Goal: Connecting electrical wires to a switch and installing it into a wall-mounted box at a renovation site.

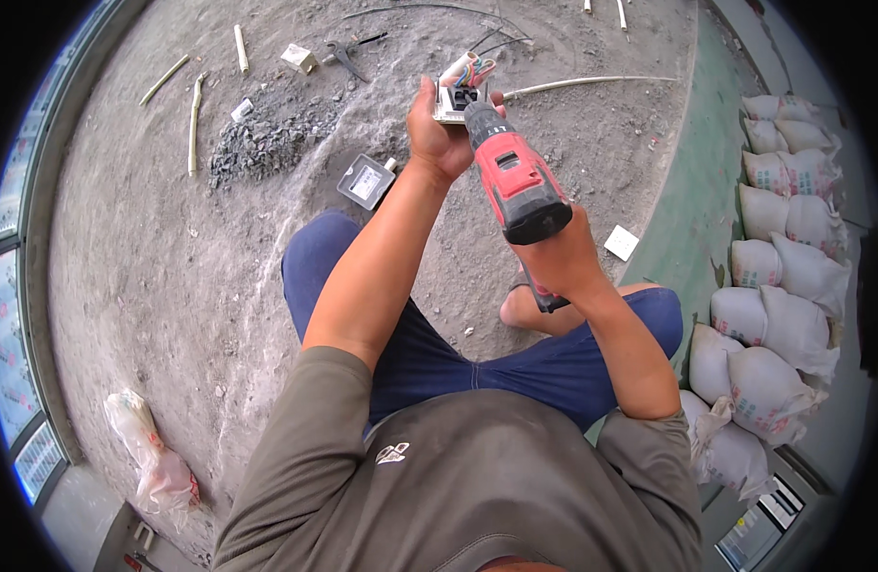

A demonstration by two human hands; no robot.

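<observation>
"Head view first: how are the arms set?"

"Left forearm reaches well forward, slanting up and a little right. Left hand is palm up, thumb along one side of a white electrical fitting, a fingertip showing at the other. Right forearm comes in from a bent elbow, angled up and left."

"And the grips?"

"Left is closed partway, cradling the fitting by its edges. Right hand is wrapped round the handle of a red and black drill, whose body hides some of the fingers."

"Where's the fitting exactly?"

"Out ahead of the knees, above the dusty floor, right at the drill's nose. I can't tell whether the bit touches it. Several coloured wires bunch at its far side; they overlap too much to count."

"Count the rest."

"One drill, one fitting in hand. One square white plate lies right of the drill, one dark tray left of the hands. Beyond those, one pair of pliers and one heap of grey rubble. Three short pale pipes lie at upper left."

"Sacks?"

"More than ten white sacks along the right; overlaps spoil an exact number."
</observation>
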